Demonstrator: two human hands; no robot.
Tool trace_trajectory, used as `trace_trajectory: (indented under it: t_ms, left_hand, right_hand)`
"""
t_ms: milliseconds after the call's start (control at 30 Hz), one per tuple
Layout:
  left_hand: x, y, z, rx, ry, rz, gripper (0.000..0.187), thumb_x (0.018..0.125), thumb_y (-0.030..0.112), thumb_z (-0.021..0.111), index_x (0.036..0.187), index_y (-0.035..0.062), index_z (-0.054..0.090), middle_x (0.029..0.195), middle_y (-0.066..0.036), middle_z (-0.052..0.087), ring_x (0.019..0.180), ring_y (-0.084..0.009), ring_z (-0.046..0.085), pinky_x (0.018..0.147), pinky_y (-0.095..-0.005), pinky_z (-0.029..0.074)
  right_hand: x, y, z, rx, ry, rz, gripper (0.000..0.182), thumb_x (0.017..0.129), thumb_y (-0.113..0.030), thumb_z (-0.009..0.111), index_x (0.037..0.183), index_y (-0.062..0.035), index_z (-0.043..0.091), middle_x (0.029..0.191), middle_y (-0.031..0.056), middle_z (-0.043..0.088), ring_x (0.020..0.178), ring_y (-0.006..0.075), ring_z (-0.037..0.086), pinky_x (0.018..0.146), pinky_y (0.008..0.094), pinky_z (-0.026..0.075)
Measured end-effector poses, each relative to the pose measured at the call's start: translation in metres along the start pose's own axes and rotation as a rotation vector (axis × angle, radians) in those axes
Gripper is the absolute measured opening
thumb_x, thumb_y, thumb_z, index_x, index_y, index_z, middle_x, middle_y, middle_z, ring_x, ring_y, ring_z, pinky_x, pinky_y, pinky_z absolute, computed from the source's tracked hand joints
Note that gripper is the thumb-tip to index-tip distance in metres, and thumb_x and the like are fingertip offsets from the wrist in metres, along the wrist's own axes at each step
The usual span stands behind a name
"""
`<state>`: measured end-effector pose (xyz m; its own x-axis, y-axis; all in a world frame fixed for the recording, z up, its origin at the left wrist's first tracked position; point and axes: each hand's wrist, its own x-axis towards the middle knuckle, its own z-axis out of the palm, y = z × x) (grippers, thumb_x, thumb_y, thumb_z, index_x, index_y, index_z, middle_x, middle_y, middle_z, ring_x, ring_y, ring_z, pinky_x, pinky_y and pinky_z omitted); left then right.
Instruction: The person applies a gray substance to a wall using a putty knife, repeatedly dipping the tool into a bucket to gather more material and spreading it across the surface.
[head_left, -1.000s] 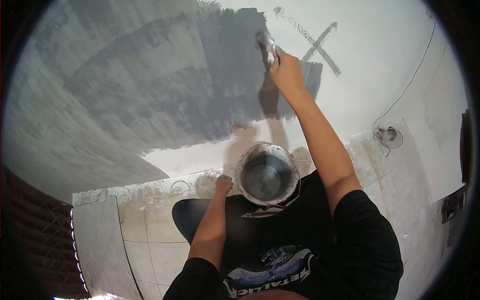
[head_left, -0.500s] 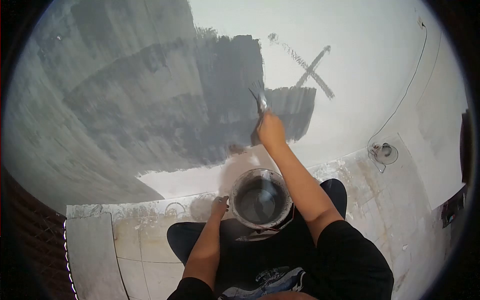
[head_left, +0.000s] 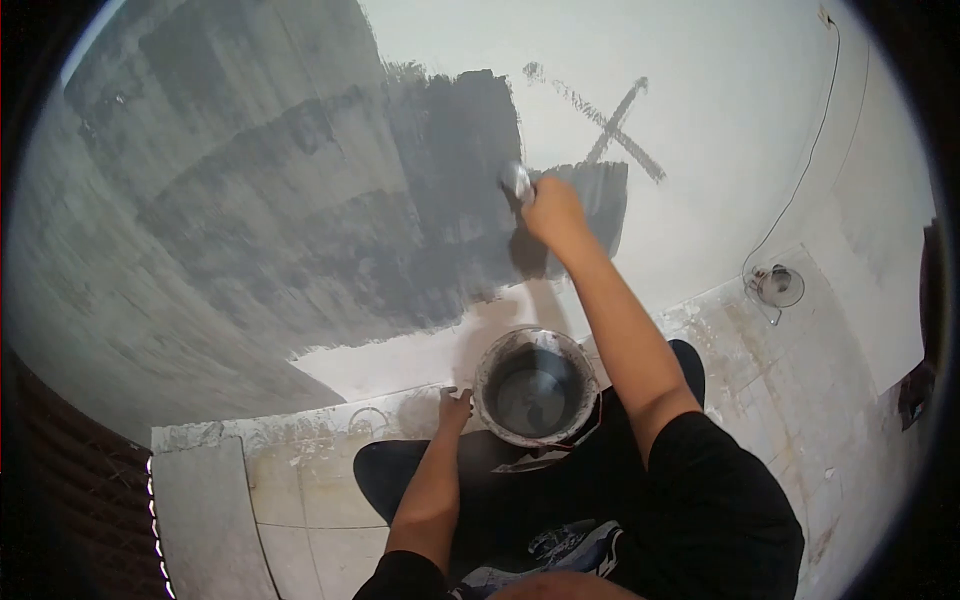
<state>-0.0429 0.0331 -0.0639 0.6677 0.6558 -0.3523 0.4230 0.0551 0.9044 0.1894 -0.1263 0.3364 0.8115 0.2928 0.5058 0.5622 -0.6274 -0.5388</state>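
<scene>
Your right hand (head_left: 555, 212) is closed around the brush (head_left: 517, 181), whose length slants up and slightly left from your fist, over the grey patch (head_left: 450, 210). The bucket (head_left: 483, 390) stands before your lap, nearer your left hand (head_left: 456, 408), its fingers partly bent; I can't tell whether they hold anything.

We log a pale tiled floor (head_left: 345, 550), smeared white along its wall edge. Well left of the bucket (head_left: 537, 345): a grey board (head_left: 205, 515). Well right of it: a round see-through item (head_left: 785, 287), a pale scrap (head_left: 829, 472).
</scene>
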Motion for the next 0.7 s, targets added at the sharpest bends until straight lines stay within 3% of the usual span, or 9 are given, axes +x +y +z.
trace_trajectory:
  t_ms: [133,333,433,500,567,600,700]
  left_hand:
    - [0.006,-0.010,-0.004,-0.076,-0.013,0.054,0.043,0.085,0.015,0.061,0.119,-0.0044,0.044,0.079,-0.020,0.066,0.063,-0.0246,0.066,0.054,-0.0354,0.055]
    - [0.011,-0.017,-0.008,-0.011,-0.003,0.065,0.033,0.087,0.006,0.053,0.117,-0.0035,0.044,0.079,-0.021,0.066,0.062,-0.0253,0.066,0.052,-0.0358,0.054]
    - [0.005,-0.014,-0.009,0.045,0.003,0.086,0.029,0.089,0.004,0.048,0.116,-0.0043,0.044,0.074,-0.021,0.065,0.060,-0.0255,0.065,0.053,-0.0353,0.053]
    - [0.001,-0.009,-0.006,0.035,0.039,0.076,0.025,0.091,0.007,0.050,0.113,-0.0046,0.047,0.074,-0.021,0.065,0.059,-0.0256,0.064,0.054,-0.0354,0.053]
    - [0.002,-0.008,-0.007,-0.034,0.022,0.051,0.027,0.093,0.015,0.054,0.111,-0.0051,0.051,0.074,-0.019,0.066,0.058,-0.0246,0.063,0.054,-0.0356,0.052]
    - [0.013,-0.017,-0.010,0.006,0.017,0.038,0.026,0.090,0.016,0.056,0.108,-0.0033,0.059,0.086,-0.018,0.066,0.068,-0.0247,0.066,0.063,-0.0354,0.054]
    - [0.023,-0.035,-0.009,0.022,0.046,0.105,0.028,0.094,0.020,0.051,0.105,-0.0015,0.065,0.079,-0.013,0.067,0.064,-0.0201,0.064,0.062,-0.0334,0.051]
  right_hand:
    - [0.021,-0.033,-0.020,0.054,0.193,-0.089,0.014,0.082,-0.009,0.060,0.084,0.0044,0.064,0.086,0.0264,0.066,0.085,0.0431,0.064,0.076,0.0505,0.051]
    - [0.018,-0.036,-0.028,0.226,0.530,-0.385,0.019,0.087,-0.006,0.053,0.098,0.0064,0.062,0.087,0.0239,0.064,0.078,0.0400,0.062,0.070,0.0485,0.051]
    - [0.013,-0.013,0.009,-0.024,0.297,-0.181,0.020,0.084,-0.004,0.053,0.096,0.0075,0.063,0.086,0.0269,0.062,0.084,0.0443,0.060,0.074,0.0501,0.049]
    - [-0.005,0.013,0.033,-0.047,0.213,-0.182,0.018,0.081,-0.003,0.054,0.093,0.0073,0.063,0.086,0.0269,0.063,0.085,0.0443,0.061,0.074,0.0495,0.050]
    - [-0.029,0.031,0.038,-0.084,0.048,-0.138,0.019,0.081,-0.004,0.053,0.094,0.0059,0.064,0.087,0.0256,0.065,0.085,0.0434,0.063,0.074,0.0483,0.051]
    - [-0.041,0.036,0.031,-0.110,-0.074,-0.095,0.020,0.082,-0.004,0.052,0.095,0.0047,0.064,0.087,0.0243,0.066,0.084,0.0425,0.064,0.073,0.0473,0.052]
    - [-0.089,0.054,0.014,-0.221,-0.337,-0.099,0.019,0.081,-0.006,0.054,0.094,0.0012,0.066,0.086,0.0217,0.069,0.085,0.0406,0.067,0.074,0.0462,0.054]
